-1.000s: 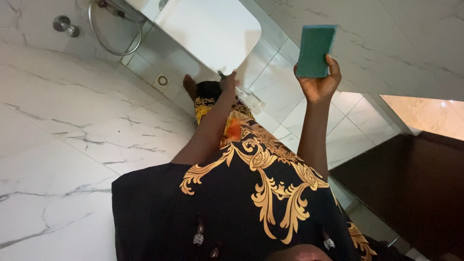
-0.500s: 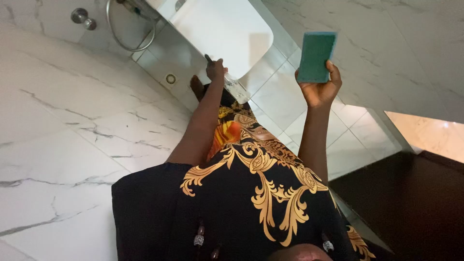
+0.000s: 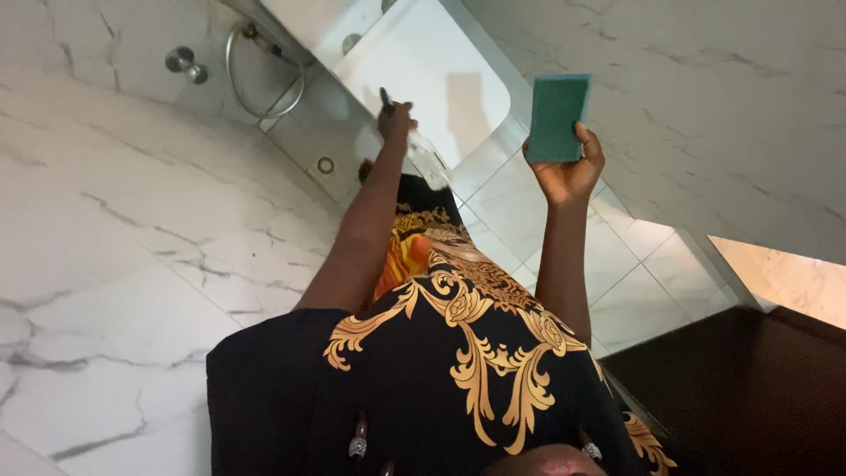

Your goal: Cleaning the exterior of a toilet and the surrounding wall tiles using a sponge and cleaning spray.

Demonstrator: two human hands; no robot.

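R hand [image 3: 568, 167] grips green sponge [image 3: 555, 119], held up off the wall, right of white basin [image 3: 432, 70]. L hand [image 3: 397, 119] closed on small dark thing [image 3: 385, 93] at basin edge. Looks like prep before wiping; sponge needs to come left onto basin.

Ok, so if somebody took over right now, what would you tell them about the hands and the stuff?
Left hand: grip shut on a small dark tool, at the edge of the white fixture.
Right hand: grip shut on the green sponge, raised in the air, touching nothing else.
Nearby: chrome hose, left of the fixture.
Done: both things are in hand.
Left: the sponge is not yet on the fixture; how clean it is cannot be told.
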